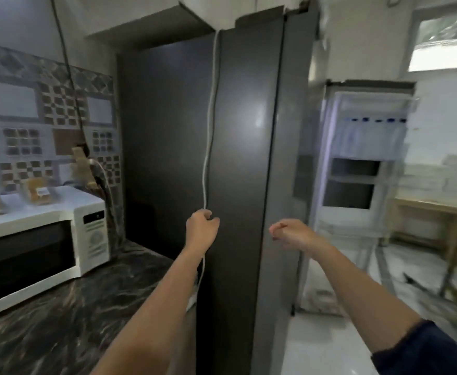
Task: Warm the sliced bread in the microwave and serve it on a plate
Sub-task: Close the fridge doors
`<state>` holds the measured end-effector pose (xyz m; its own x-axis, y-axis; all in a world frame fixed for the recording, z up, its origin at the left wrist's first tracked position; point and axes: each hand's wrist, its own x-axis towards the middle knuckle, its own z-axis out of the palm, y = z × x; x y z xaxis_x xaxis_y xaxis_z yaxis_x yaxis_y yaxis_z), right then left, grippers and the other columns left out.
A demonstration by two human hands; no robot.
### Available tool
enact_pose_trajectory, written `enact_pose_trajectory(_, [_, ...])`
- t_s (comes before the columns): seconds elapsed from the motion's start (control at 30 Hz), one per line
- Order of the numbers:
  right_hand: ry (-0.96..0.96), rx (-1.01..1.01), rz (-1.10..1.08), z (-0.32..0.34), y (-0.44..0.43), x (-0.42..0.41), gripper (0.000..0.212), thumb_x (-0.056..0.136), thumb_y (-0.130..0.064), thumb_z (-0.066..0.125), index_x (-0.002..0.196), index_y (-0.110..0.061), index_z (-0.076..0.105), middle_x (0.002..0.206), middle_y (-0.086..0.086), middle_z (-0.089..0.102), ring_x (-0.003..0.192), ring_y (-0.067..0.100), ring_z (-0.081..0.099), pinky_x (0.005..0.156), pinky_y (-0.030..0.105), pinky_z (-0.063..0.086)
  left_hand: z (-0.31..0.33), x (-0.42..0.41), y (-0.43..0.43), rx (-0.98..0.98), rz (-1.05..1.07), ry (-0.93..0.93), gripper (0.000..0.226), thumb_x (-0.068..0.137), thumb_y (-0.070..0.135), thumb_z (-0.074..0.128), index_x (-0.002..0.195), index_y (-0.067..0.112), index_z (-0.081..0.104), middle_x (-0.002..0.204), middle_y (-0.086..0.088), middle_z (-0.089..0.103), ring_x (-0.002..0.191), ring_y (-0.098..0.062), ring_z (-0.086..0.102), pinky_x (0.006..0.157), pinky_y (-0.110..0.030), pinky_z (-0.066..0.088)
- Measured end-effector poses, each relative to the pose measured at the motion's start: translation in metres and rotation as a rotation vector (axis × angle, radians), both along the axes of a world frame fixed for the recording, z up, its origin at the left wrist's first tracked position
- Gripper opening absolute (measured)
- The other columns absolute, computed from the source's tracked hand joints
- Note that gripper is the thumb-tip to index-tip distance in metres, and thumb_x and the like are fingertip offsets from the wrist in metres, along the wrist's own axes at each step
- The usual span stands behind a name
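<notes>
At fridge (pixel 243 131); bread (pixel 36 192) stored atop microwave (pixel 92 234).
Left hand (pixel 201 224) curled at fridge edge, perhaps to pull, grip unclear; right hand (pixel 283 231) loose, empty.

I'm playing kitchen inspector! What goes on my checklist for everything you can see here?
Surface: dark marbled counter, carrying the microwave.
Job's things: white microwave, door shut; bagged bread on top of it; no plate seen.
Clutter: nothing seen.
Hands: left hand with fingers curled at the dark fridge front edge, what it grips unclear; right hand loosely curled in the air, holding nothing.
Cables: white cable runs down the fridge edge past the left hand; black cable hangs down the tiled wall.
Surroundings: open fridge door with shelves on the right; window; wooden table.
</notes>
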<state>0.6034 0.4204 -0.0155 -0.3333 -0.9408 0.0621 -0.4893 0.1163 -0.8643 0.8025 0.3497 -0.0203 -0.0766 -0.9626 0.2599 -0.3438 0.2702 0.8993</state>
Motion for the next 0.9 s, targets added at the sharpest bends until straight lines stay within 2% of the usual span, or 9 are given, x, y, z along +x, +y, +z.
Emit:
enact_pose_trajectory(0.07, [-0.001,-0.045,-0.116,0.003,0.031,-0.044,0.025,0.09,-0.007,0.052,0.07,-0.019,0.06,0.095,0.01,0.062,0.084,0.018,0.057,0.059,0.023,0.042,0.003,-0.049,0.012,-0.022,-0.091,-0.018,0.034,0.091,0.015,0.053,0.124,0.006,0.056,0.121,-0.006,0.059,0.114,-0.023,0.054,0.086,-0.022,0.038])
enact_pose_trajectory(0.17, [-0.052,-0.109,-0.3,-0.004,0.078,-0.103,0.024,0.088,-0.004,0.051,0.068,-0.016,0.058,0.104,0.018,0.064,0.099,0.025,0.059,0.067,0.027,0.044,-0.002,-0.123,0.026,-0.031,-0.232,-0.049,0.009,0.089,0.013,0.052,0.089,0.021,0.057,0.087,0.006,0.051,0.076,-0.012,0.054,0.065,-0.016,0.037])
enact_pose_trajectory(0.2, [-0.079,-0.126,-0.354,-0.008,0.091,-0.122,0.022,0.087,-0.005,0.051,0.069,-0.015,0.058,0.105,0.019,0.064,0.1,0.025,0.059,0.068,0.028,0.044,-0.002,-0.146,0.034,-0.025,-0.269,-0.045,0.009,0.088,0.013,0.053,0.085,0.022,0.056,0.085,0.006,0.05,0.073,-0.013,0.054,0.063,-0.019,0.038])
enact_pose_trajectory(0.3, [-0.107,-0.14,-0.499,-0.019,0.125,-0.176,0.021,0.087,-0.003,0.05,0.07,-0.011,0.059,0.092,0.013,0.062,0.091,0.022,0.056,0.067,0.03,0.044,-0.013,-0.22,0.045,0.002,-0.395,-0.015,0.009,0.083,0.009,0.059,0.081,0.017,0.062,0.096,-0.008,0.059,0.098,-0.027,0.06,0.084,-0.031,0.045])
enact_pose_trajectory(0.43, [-0.112,-0.142,-0.64,-0.022,0.147,-0.246,0.024,0.089,-0.006,0.05,0.071,-0.013,0.064,0.093,0.013,0.064,0.092,0.024,0.059,0.073,0.036,0.049,-0.019,-0.31,0.054,0.022,-0.544,-0.046,0.033,0.087,0.014,0.055,0.118,0.003,0.059,0.121,-0.012,0.06,0.111,-0.028,0.056,0.087,-0.027,0.041])
enact_pose_trajectory(0.5, [-0.092,-0.133,-0.689,-0.019,0.15,-0.278,0.022,0.09,-0.007,0.049,0.074,-0.01,0.064,0.089,0.011,0.062,0.087,0.022,0.057,0.067,0.033,0.046,-0.017,-0.353,0.049,0.026,-0.627,-0.066,0.041,0.089,0.016,0.053,0.128,0.003,0.052,0.129,-0.012,0.056,0.117,-0.027,0.053,0.089,-0.027,0.04])
enact_pose_trajectory(0.67, [-0.086,-0.109,-0.797,-0.011,0.134,-0.366,0.018,0.092,-0.011,0.052,0.078,-0.015,0.063,0.096,0.009,0.064,0.093,0.023,0.061,0.079,0.038,0.051,-0.014,-0.459,0.018,0.009,-0.731,-0.065,0.037,0.088,0.011,0.051,0.123,0.001,0.053,0.122,-0.011,0.057,0.105,-0.022,0.053,0.08,-0.025,0.037])
enact_pose_trajectory(0.77, [-0.074,-0.083,-0.88,-0.007,0.119,-0.41,0.019,0.09,-0.013,0.052,0.076,-0.019,0.064,0.09,0.007,0.064,0.086,0.021,0.06,0.067,0.03,0.048,-0.013,-0.519,-0.002,-0.025,-0.798,-0.103,0.022,0.089,0.01,0.05,0.109,0.007,0.056,0.106,-0.011,0.055,0.092,-0.022,0.049,0.076,-0.024,0.033])
enact_pose_trajectory(0.9, [-0.065,-0.042,-0.936,-0.017,0.099,-0.46,0.014,0.091,-0.014,0.052,0.092,-0.012,0.065,0.095,0.004,0.062,0.091,0.02,0.06,0.062,0.025,0.047,-0.014,-0.592,-0.019,-0.031,-0.871,-0.116,0.042,0.09,0.013,0.05,0.131,0.004,0.048,0.132,-0.013,0.052,0.114,-0.025,0.052,0.08,-0.024,0.036])
